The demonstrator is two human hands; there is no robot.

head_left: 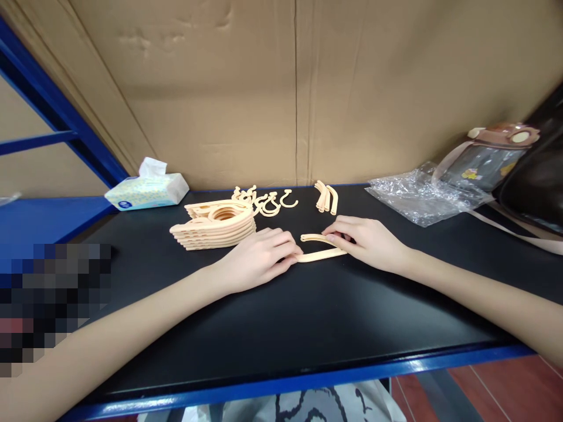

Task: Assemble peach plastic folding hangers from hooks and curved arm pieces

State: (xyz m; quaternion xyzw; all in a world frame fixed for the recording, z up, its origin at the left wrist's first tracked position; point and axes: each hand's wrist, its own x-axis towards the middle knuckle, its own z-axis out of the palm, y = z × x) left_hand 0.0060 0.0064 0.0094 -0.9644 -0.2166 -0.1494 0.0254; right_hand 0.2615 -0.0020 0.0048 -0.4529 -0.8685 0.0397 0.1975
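Two slim cream plastic hanger arms lie between my hands on the black table. My left hand (264, 258) pinches the left end of the nearer, straighter hanger arm (321, 255). Closed fingers of my right hand (367, 241) cover the right ends of both pieces, including the curved hanger arm (314, 237) behind; whether the two are joined there is hidden. Just beyond my left hand stands a neat stack of cream hanger parts (215, 228) with round openings. Loose cream hooks (269, 205) lie behind it. Several more curved arms (325, 197) are bunched farther back.
A tissue box (147, 190) stands at the back left. Crumpled clear plastic wrap (422, 193) and a strapped water bottle (484, 158) are at the right, beside a dark bag (536, 170). Cardboard (246, 94) walls the back; a blue edge (308, 384) borders the table's front.
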